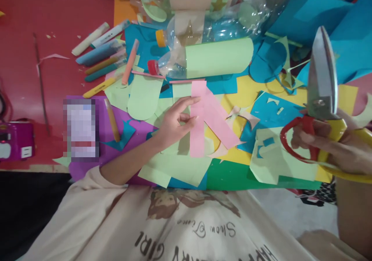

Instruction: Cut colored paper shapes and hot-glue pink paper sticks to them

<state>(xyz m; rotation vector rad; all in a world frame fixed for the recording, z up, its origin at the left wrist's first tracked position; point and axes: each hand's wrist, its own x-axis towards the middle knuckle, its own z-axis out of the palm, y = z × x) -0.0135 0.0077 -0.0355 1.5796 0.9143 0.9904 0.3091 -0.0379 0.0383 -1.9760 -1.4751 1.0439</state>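
My left hand point(173, 122) grips the edge of an upright pink paper strip point(197, 139) between thumb and fingers. A second pink strip point(221, 122) slants down to the right beside it; I cannot tell whether the two are joined. In my right hand point(328, 139) is a large pair of scissors point(321, 79), with a red and yellow handle. Its blades point up and look closed, raised over the right side of the table. Pale green paper point(181, 168) lies under the pink strips and my left hand.
A plastic bottle point(174, 61) with a red cap and green paper wrap lies behind the strips, another with an orange cap point(161, 38) beyond it. Markers point(99, 54) and a phone point(83, 131) are at left. Blue card point(314, 19) and paper scraps point(244, 117) cover the right.
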